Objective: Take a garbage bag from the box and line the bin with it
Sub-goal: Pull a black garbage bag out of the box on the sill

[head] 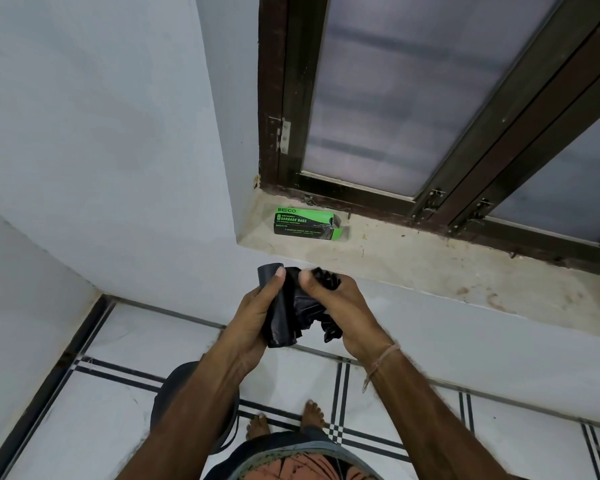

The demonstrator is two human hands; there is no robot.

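A roll of black garbage bags (291, 313) is held in front of me, below the window sill. My left hand (253, 317) grips the rolled part, thumb on its upper end. My right hand (340, 313) pinches the loose crumpled bag end that hangs off the roll. The green and black garbage bag box (303, 225) lies on the stone sill (413, 265) with its right flap open. The dark round bin (174, 393) stands on the floor under my left forearm, mostly hidden.
A dark-framed window (413, 116) with frosted panes rises behind the sill. Pale walls meet in a corner at the left. White floor tiles with black lines lie below, where my bare feet (284, 420) stand beside the bin.
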